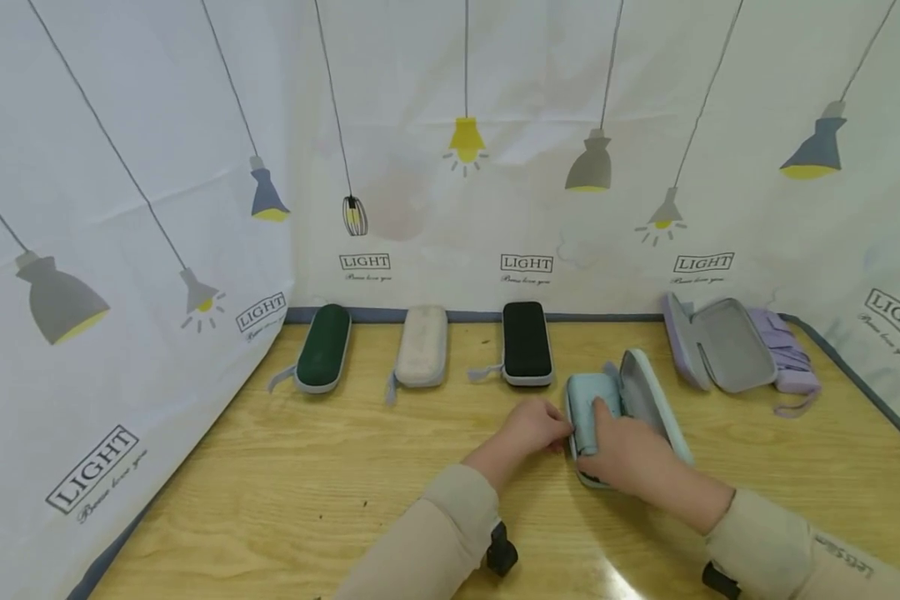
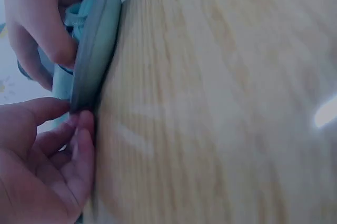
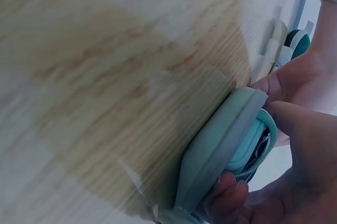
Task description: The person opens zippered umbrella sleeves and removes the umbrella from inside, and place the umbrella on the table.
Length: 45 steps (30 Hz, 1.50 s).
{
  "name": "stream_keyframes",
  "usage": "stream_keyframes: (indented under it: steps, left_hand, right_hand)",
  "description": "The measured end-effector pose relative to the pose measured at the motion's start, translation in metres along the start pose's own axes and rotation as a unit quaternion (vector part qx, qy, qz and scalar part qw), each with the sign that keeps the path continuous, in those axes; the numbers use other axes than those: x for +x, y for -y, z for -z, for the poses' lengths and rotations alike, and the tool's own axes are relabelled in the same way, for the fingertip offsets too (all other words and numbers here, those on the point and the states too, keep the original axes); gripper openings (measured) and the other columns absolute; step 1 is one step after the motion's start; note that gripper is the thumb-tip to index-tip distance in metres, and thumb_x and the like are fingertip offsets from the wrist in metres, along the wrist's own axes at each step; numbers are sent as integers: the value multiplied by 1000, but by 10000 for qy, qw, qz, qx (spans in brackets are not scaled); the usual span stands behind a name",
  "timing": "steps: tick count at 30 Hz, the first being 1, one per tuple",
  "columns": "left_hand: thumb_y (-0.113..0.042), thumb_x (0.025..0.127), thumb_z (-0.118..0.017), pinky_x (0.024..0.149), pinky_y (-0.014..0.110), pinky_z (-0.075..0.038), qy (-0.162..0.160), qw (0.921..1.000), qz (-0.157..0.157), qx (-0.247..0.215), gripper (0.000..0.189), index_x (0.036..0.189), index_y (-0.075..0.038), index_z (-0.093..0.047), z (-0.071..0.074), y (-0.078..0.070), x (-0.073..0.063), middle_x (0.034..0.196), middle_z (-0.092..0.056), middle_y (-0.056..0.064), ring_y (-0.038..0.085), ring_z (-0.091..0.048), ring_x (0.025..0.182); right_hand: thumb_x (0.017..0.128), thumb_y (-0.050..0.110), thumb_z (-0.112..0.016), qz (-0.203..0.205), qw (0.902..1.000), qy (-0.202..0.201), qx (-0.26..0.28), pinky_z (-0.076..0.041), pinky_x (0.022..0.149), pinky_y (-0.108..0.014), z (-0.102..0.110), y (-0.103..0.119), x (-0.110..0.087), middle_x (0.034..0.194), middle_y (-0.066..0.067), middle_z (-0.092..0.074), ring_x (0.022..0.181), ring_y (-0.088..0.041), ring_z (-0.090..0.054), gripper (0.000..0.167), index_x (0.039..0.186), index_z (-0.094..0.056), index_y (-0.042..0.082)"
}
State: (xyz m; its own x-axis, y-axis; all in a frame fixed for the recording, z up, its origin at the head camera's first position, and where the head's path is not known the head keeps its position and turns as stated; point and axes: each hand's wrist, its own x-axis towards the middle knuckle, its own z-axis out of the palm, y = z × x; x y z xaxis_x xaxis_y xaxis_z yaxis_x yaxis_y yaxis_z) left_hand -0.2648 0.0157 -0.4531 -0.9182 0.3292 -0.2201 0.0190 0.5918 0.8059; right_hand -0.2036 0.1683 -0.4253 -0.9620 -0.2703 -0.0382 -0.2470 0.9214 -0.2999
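Observation:
A light-blue zip case point(image 1: 654, 404) lies open on the table, its grey-lined lid raised on the right. In its base sits a light-blue folded umbrella point(image 1: 594, 393), partly covered by my right hand point(image 1: 633, 454). That hand grips the umbrella from above, index finger along its top and thumb at its near end. My left hand point(image 1: 532, 427) pinches the left edge of the case between thumb and fingers. In the left wrist view, the thumb presses the rim of the case point(image 2: 100, 50) with fingertips under it. A strap loop point(image 3: 272, 134) shows at the umbrella's end in the right wrist view.
Dark green point(image 1: 326, 346), whitish point(image 1: 423, 343) and black point(image 1: 527, 342) closed cases stand along the back. An open purple case point(image 1: 737, 346) and a purple folded umbrella point(image 1: 789, 354) lie at the back right. A printed cloth point(image 1: 420, 208) walls the wooden table point(image 1: 270, 492).

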Motion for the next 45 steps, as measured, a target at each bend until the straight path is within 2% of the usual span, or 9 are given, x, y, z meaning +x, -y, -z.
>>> stream_keyframes:
  steps: [5,8,11,17,23,27,33,40,45]
  left_hand:
    - [-18,86,-69,45,23,-37,448,9962,100,738,26,63,-6,-67,0,-9,-11,55,-59,1,13,-47,47]
    - [-19,87,-67,45,24,-39,677,9947,102,767,27,63,-6,-66,0,-13,-17,56,-59,2,14,-49,48]
    - [-20,89,-64,46,24,-37,580,9954,15,757,31,62,-5,-65,1,-17,-21,53,-55,4,16,-46,48]
    - [-21,93,-59,51,25,-42,306,9989,43,362,32,66,-5,-63,2,-23,-23,60,-62,7,17,-53,52]
    - [-21,96,-58,55,31,-53,159,9990,255,-317,27,75,-6,-63,-1,-25,-20,65,-67,10,21,-65,58]
    - [-17,95,-60,53,35,-55,152,9926,468,-1107,17,96,0,-57,-4,-23,-16,63,-65,14,26,-67,57]
    - [-9,90,-62,54,40,-56,-55,9762,829,-2006,53,135,-6,-35,-5,-24,-10,66,-64,20,35,-68,60]
    - [-16,90,-65,49,34,-53,-1,9783,868,-1881,73,149,-5,-25,-5,-23,-9,68,-65,17,29,-67,56]
    - [-25,88,-72,46,29,-48,-74,9857,783,-1493,81,149,-1,-26,-7,-25,-10,70,-65,12,20,-61,49]
  right_hand:
    - [83,29,-71,86,9997,-122,187,-46,47,-36,-1,0,0,63,-16,-55,51,-22,-54,92,135,-22,-28]
    - [83,30,-71,38,9996,-141,256,-47,50,-38,0,0,0,67,-18,-56,54,-23,-56,93,136,-21,-27]
    - [83,31,-68,-127,9989,-34,443,-48,52,-39,3,0,1,74,-21,-59,58,-24,-57,92,138,-20,-25]
    - [87,36,-61,-545,9917,249,1136,-46,53,-36,11,-4,3,102,-32,-60,66,-25,-58,91,144,-15,-20]
    - [92,45,-56,-523,9892,261,1340,-49,60,-39,19,-7,5,119,-40,-52,80,-30,-60,92,145,-14,-18]
    - [95,42,-54,-441,9886,289,1408,-48,63,-39,24,-8,3,124,-40,-49,86,-31,-58,87,145,-15,-18]
    - [100,37,-44,-288,9911,208,1281,-49,73,-47,36,-10,0,127,-39,-48,98,-39,-59,74,144,-20,-18]
    - [104,35,-36,-232,9907,156,1331,-48,80,-54,48,-17,-10,133,-40,-43,112,-48,-53,67,144,-22,-17]
    - [101,27,-37,-195,9893,-150,1440,-46,72,-47,60,-24,-20,134,-37,-45,97,-37,-56,61,146,-25,-13]
